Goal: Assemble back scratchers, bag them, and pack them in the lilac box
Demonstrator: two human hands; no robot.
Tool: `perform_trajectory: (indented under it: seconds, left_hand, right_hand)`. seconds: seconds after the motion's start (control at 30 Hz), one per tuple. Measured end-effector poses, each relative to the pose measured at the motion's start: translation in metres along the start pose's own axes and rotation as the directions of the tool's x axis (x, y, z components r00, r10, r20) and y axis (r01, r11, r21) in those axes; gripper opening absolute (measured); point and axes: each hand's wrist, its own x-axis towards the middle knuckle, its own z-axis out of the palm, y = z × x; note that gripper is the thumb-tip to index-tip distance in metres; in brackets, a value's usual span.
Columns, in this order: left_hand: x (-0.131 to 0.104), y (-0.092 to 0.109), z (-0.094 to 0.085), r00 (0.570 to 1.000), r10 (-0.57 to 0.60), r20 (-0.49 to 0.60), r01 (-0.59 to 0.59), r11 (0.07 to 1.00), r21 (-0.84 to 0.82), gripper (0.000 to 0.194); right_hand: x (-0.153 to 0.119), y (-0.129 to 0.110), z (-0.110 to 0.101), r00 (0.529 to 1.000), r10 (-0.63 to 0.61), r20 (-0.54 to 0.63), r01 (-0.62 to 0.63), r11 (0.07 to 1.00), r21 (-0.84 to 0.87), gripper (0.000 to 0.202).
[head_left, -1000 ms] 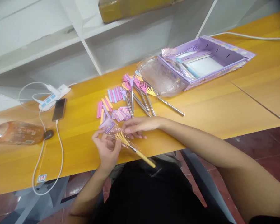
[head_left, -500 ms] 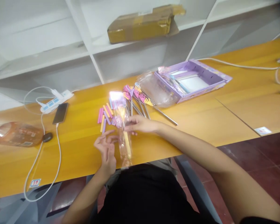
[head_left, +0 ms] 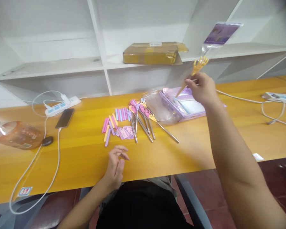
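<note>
Raised over the purple tray (head_left: 193,115), my right hand (head_left: 202,87) is closed around a yellow hand-shaped back scratcher (head_left: 199,65). Clear wrapping with a purple card (head_left: 221,33) extends above its fingers. My left hand (head_left: 115,165) hovers at the table's near side, fingers loosely bent and apart, holding nothing. Beyond it lie small pink printed cards (head_left: 125,132), coloured sticks (head_left: 109,124) in pink, orange and purple, and a pile of metal-handled back scratchers (head_left: 143,122) with pink, purple and yellow heads. Crumpled clear plastic (head_left: 160,108) rests between that pile and the tray.
To the left are a large orange-labelled bottle (head_left: 19,135), a phone (head_left: 64,118) on a white cable, a power strip (head_left: 63,106) and a small black object (head_left: 47,141). A taped cardboard box (head_left: 150,54) sits on the shelf. Another power strip (head_left: 282,97) lies far right.
My right hand has carried the wrapped yellow back scratcher up and right, from the near middle of the table to above the tray. My left hand has shifted slightly right and nearer me.
</note>
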Motion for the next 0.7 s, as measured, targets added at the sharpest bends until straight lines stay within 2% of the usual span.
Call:
perform_trajectory:
  seconds: [0.07, 0.13, 0.23, 0.33, 0.43, 0.47, 0.6, 0.7]
  left_hand:
    - [-0.001, -0.001, 0.000, 1.000, -0.010, 0.020, 0.009, 1.000, 0.015, 0.019]
    - [-0.002, -0.002, 0.000, 0.999, -0.007, 0.035, 0.006, 0.999, 0.034, 0.019]
    - [-0.002, -0.002, 0.000, 0.999, -0.010, 0.048, 0.008, 0.998, 0.059, 0.019]
    - [-0.003, 0.000, 0.000, 0.998, -0.039, 0.053, 0.035, 0.997, 0.072, 0.018]
    - [-0.004, 0.000, 0.000, 0.996, -0.077, 0.051, 0.073, 0.995, 0.061, 0.018]
    - [-0.005, -0.001, 0.000, 0.995, -0.086, 0.048, 0.083, 0.995, 0.054, 0.019]
    - [-0.006, -0.003, -0.001, 0.993, -0.095, 0.064, 0.090, 0.994, 0.066, 0.020]
    - [-0.005, -0.002, -0.002, 0.992, -0.094, 0.085, 0.085, 0.992, 0.097, 0.019]
  right_hand:
    - [0.007, 0.021, -0.007, 0.995, 0.080, 0.057, -0.073, 0.992, -0.105, 0.013]
    - [0.009, 0.037, -0.005, 0.967, 0.185, 0.176, -0.149, 0.968, -0.202, 0.017]
    - [0.003, 0.054, 0.011, 0.894, 0.284, 0.347, -0.191, 0.941, -0.279, 0.022]
    - [-0.008, 0.064, 0.031, 0.864, 0.277, 0.421, -0.159, 0.942, -0.295, 0.025]
    - [-0.019, 0.071, 0.048, 0.860, 0.249, 0.445, -0.118, 0.946, -0.303, 0.016]
    - [-0.022, 0.073, 0.052, 0.864, 0.240, 0.443, -0.106, 0.946, -0.305, 0.019]
    - [-0.025, 0.078, 0.060, 0.891, 0.210, 0.402, -0.076, 0.943, -0.324, 0.050]
    - [-0.022, 0.083, 0.060, 0.898, 0.203, 0.391, -0.054, 0.931, -0.360, 0.054]
